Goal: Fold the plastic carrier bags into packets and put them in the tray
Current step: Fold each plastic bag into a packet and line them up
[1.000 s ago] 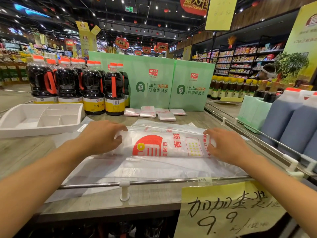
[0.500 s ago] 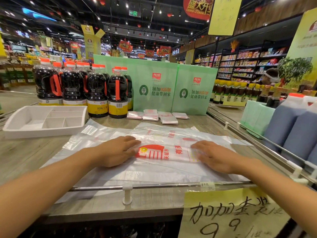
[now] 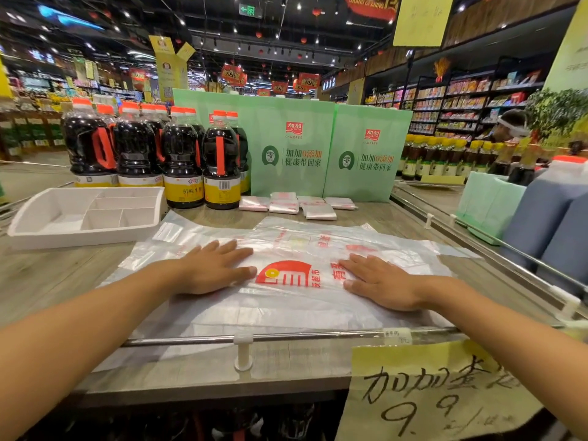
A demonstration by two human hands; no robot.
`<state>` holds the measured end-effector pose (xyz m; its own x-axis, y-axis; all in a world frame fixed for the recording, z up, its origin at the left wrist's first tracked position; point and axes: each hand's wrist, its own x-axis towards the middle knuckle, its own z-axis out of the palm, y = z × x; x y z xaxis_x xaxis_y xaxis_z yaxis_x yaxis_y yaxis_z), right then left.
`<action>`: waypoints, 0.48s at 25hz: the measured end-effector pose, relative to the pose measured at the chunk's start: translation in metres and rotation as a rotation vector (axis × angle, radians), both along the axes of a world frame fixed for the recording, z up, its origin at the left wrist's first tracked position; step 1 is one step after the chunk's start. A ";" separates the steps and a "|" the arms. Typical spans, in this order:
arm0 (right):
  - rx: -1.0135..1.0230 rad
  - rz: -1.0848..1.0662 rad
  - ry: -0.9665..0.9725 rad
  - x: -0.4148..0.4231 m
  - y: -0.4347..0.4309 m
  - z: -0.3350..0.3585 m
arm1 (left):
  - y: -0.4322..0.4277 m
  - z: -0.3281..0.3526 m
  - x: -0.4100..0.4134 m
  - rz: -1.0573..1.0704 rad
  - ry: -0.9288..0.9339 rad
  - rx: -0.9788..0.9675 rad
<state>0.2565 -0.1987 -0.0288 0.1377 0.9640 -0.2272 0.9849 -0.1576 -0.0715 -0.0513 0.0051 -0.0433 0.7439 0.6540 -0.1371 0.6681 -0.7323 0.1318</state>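
Both your hands lie flat, fingers straight — left hand (image 3: pixel 213 271) and right hand (image 3: pixel 383 282) pressing the folded carrier bag (image 3: pixel 286 275), gripping nothing.

Supermarket aisles (image 3: pixel 461 100), dark spotlit ceiling (image 3: pixel 286 30).

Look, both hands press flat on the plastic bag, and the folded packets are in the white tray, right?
Not quite. The left hand and right hand do press flat on the plastic bag, but the head view shows the folded packets lying on the table, not in the white tray.
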 end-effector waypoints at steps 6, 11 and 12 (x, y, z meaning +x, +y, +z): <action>-0.052 -0.061 -0.019 0.014 -0.003 -0.002 | 0.005 0.003 -0.016 0.150 0.063 -0.021; -0.092 -0.089 -0.031 0.021 -0.007 -0.002 | -0.002 0.005 -0.021 0.088 0.070 0.038; -0.100 -0.088 -0.036 0.020 -0.007 -0.001 | -0.005 0.006 -0.020 0.038 0.049 0.053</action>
